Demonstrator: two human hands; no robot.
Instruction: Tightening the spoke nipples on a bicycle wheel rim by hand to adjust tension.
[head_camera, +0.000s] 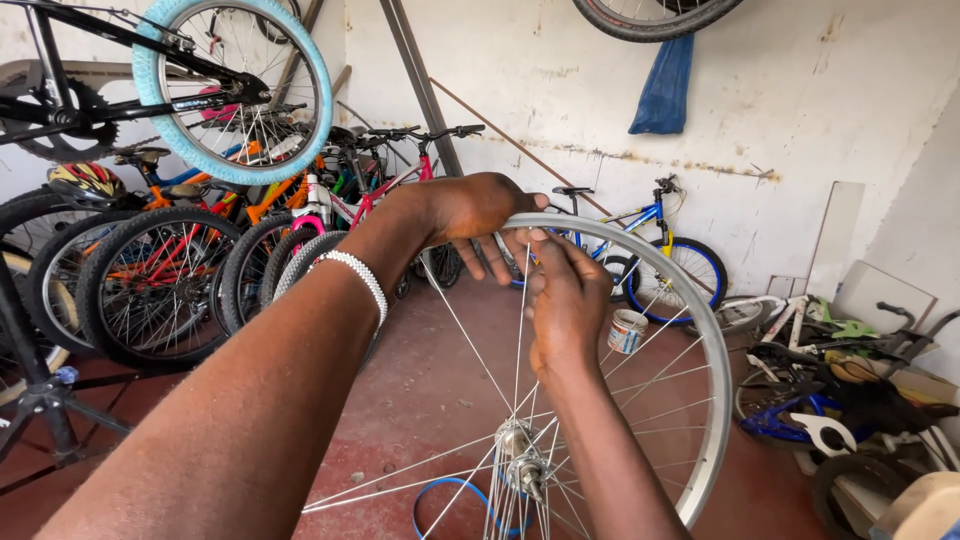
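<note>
A bare silver bicycle wheel rim (712, 330) with thin spokes and a metal hub (520, 460) stands upright in front of me. My left hand (470, 208) reaches over the top of the rim, fingers curled on it, a white beaded bracelet (362, 280) on the wrist. My right hand (565, 300) is inside the rim just below the top, fingers pinched at the upper end of a spoke by the rim.
A row of bicycles leans at the left. A bike with a light blue tyre (235, 90) hangs above them. A blue bike (640, 255) stands by the back wall. A small white bucket (627, 330) sits on the red floor. Bike parts pile at the right (850, 390).
</note>
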